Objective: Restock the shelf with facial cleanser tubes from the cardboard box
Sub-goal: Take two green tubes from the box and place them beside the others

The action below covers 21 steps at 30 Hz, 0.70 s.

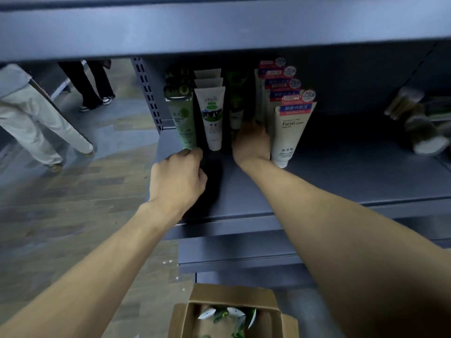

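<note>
On the grey shelf stand rows of cleanser tubes, caps down: a green row, a white row with a green picture, a dark green row and a cream "Facial" row. My left hand is at the base of the front green tube, fingers curled at its cap. My right hand reaches between the dark green and cream rows; whether it holds a tube there is hidden. The open cardboard box with several green and white tubes sits on the floor below.
An upper shelf board overhangs the tubes. A perforated upright bounds the shelf at the left. Brush-like items lie at the far right of the shelf. Two people's legs stand on the wooden floor at the left.
</note>
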Tool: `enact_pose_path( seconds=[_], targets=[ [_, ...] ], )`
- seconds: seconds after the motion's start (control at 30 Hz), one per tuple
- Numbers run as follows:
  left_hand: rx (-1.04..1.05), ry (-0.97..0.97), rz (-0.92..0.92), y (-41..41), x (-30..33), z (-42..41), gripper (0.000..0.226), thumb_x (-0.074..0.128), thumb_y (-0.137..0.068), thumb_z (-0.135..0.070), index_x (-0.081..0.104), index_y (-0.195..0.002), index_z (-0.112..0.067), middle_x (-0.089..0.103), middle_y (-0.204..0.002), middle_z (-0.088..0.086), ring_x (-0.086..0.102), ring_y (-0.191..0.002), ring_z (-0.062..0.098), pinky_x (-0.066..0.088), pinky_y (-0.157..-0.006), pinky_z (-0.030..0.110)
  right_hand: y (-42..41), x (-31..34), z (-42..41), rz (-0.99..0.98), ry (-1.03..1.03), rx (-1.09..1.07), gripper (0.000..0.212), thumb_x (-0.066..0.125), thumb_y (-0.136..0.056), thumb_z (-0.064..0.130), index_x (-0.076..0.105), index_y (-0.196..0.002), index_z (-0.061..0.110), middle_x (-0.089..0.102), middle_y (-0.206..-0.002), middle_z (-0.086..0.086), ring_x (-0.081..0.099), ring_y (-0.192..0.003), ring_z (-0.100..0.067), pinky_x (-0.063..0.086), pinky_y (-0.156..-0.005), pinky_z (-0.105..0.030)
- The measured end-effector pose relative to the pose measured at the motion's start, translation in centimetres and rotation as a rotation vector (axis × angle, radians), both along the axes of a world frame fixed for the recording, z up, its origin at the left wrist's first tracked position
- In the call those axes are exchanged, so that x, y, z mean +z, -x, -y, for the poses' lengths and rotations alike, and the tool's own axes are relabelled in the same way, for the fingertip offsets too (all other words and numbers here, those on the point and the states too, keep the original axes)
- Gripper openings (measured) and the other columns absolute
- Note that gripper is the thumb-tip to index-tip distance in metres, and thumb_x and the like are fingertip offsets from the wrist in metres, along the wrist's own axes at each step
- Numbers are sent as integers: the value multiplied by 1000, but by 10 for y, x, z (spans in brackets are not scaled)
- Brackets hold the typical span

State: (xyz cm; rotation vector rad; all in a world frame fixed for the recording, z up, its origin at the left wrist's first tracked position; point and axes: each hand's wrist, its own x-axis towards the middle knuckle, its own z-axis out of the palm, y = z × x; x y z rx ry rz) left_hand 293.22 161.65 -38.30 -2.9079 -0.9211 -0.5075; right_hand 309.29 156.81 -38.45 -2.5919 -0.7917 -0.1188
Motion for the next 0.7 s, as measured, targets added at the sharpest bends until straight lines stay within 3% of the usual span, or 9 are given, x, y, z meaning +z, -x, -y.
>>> enact_pose_path(
  seconds=[0.23,0.47,0.7],
  targets=[
    [-42,-55,-5,23,25,18,15,53,-83,-18,56,-98,-14,65,-90,6,61,-79,37,40,-58,34,30,15,36,6,-17,-7,33,50,-99,26,52,-124,4,63,-119,-15,63,-106,-33,48,-72,-33],
    [-104,-78,-6,35,44,39,21,54,-84,-18,57,-104,-14,63,-89,8,61,-80,37,35,-58,35,65,39,80,-19,-106,2,32,58,-95,26,51,-116,4,65,-107,-18,63,-100,-39,51,-73,-39],
    [-110,-50,33,42,44,61,18,55,-81,-15,57,-99,-13,62,-84,5,61,-77,37,36,-56,34,89,51,117,-30,-125,104,28,57,-95,26,52,-115,7,66,-98,-14,62,-94,-37,50,-72,-35]
  ],
)
